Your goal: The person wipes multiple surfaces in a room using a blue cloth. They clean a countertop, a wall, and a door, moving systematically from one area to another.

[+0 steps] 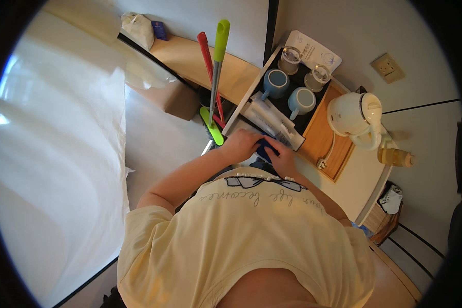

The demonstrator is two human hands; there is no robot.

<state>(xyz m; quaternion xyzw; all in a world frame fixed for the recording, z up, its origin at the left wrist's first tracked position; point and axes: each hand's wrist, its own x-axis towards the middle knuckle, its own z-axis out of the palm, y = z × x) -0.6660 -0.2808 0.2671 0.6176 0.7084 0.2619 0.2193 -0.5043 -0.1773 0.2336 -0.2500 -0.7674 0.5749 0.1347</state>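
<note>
My left hand (241, 146) and my right hand (282, 157) meet close in front of my body, at the edge of the white counter (333, 192). Between them is a small dark blue cloth-like item (266, 149), pinched by the fingers of both. Its lower part is hard to make out beside my shirt. Just beyond my fingers lie white printed packets (273, 121), on the near end of a black tray (283, 92).
The tray also carries two upturned blue mugs (302, 101) and two glasses (317, 77). A white electric kettle (348, 113) stands by a wooden tray (333, 154), near a bottle of yellowish liquid (394, 157). At left rises a green-handled brush (217, 81) beside a red handle (208, 57).
</note>
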